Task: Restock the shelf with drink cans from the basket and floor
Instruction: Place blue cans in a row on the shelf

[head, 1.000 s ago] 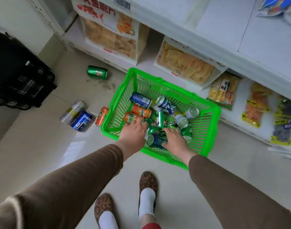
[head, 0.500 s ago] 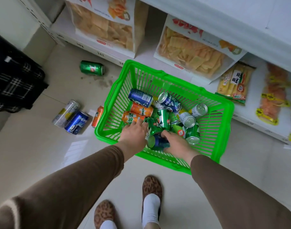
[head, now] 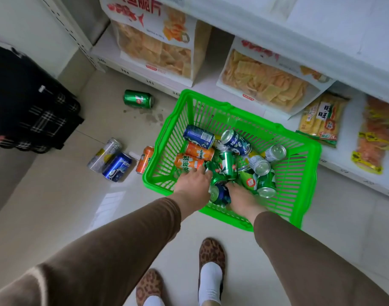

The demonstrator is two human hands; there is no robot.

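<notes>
A green plastic basket [head: 304,184] stands on the floor against the bottom shelf [head: 145,79], with several drink cans piled in it: orange, green, blue and silver. My left hand [head: 192,186] reaches in palm down, fingertips on an orange can [head: 186,162] and a green can [head: 213,171]. My right hand [head: 242,198] lies beside it, fingers against a blue can [head: 221,194] that sits between both hands. Neither grip is visible. Left of the basket, a green can [head: 138,101], a silver can [head: 105,154], a blue Pepsi can [head: 118,167] and an orange can [head: 145,159] lie on the floor.
Large bags of chips [head: 153,47] and smaller snack packs [head: 323,122] fill the bottom shelf behind the basket. A dark checked bag [head: 30,111] sits at the left. Small stains mark the tiles by the green can. My feet in leopard slippers [head: 211,255] stand just before the basket.
Both hands stay low in the basket's near corner. My right hand has shifted slightly against the blue can, and the view has swung a little.
</notes>
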